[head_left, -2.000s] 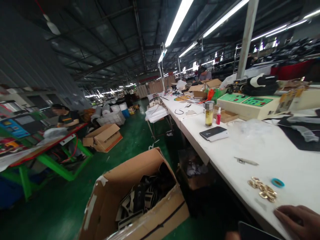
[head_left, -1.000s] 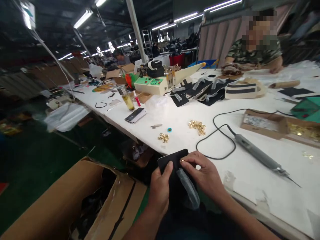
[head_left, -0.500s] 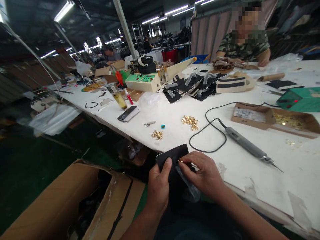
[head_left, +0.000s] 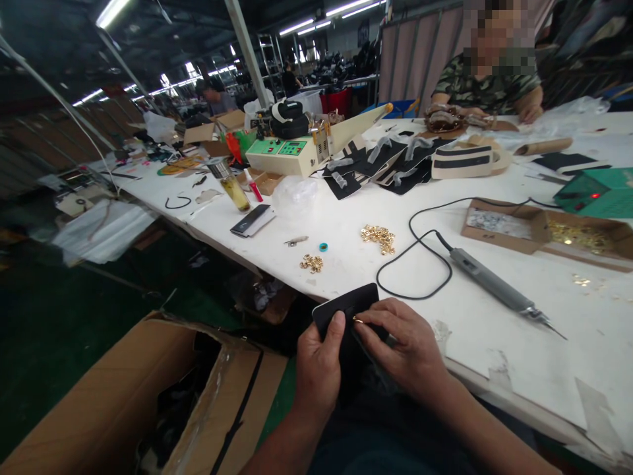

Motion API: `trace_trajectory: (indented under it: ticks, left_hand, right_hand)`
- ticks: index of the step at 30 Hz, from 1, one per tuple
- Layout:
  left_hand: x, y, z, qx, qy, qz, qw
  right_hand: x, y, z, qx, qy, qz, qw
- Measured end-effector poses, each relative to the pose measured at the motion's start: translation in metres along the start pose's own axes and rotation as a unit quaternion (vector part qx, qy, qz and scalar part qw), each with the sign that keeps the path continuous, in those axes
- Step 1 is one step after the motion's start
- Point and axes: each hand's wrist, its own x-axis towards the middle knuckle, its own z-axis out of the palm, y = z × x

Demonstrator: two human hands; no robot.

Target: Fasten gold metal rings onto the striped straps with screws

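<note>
My left hand [head_left: 320, 363] is closed on a black flat piece with a rounded corner and a pale edge [head_left: 363, 297], thumb pressed on its face. Between the thumb and forefinger of my right hand [head_left: 405, 343] is a small gold metal fitting [head_left: 357, 320], held against the black piece. Its exact kind is too small to tell. Past my hands, on the white table, lie a small heap of gold fittings [head_left: 311, 264] and a larger heap of gold fittings [head_left: 378, 238]. A small blue ring-shaped thing [head_left: 323, 247] sits between them.
A grey corded electric screwdriver [head_left: 494, 284] lies to the right, before cardboard trays of small parts [head_left: 504, 244]. Farther back are black pieces [head_left: 390, 165], a green-panelled machine [head_left: 281, 155] and a seated person [head_left: 487, 86]. An open carton [head_left: 237, 402] stands at lower left.
The black piece has tilted and shifted slightly right with both hands. The clear plastic strip hanging from it is now mostly out of sight. My right hand still pinches the gold fitting.
</note>
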Motion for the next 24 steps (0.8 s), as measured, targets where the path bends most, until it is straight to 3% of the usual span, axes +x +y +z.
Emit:
trace_trajectory:
  ticks: [7,15,24]
  left_hand:
    - [-0.001,-0.003,0.000,-0.003,0.009,-0.019,1.000]
    - [-0.001,-0.004,0.001,0.004,-0.007,-0.008,1.000]
    - [-0.007,-0.002,0.004,0.055,-0.011,0.004,0.998]
  right_hand:
    - [-0.003,-0.001,-0.008,-0.078,-0.042,-0.002,0.996]
    - [-0.001,-0.007,-0.011,-0.002,0.008,0.024,1.000]
    - [-0.004,-0.006,-0.010,-0.062,0.016,-0.007,0.998]
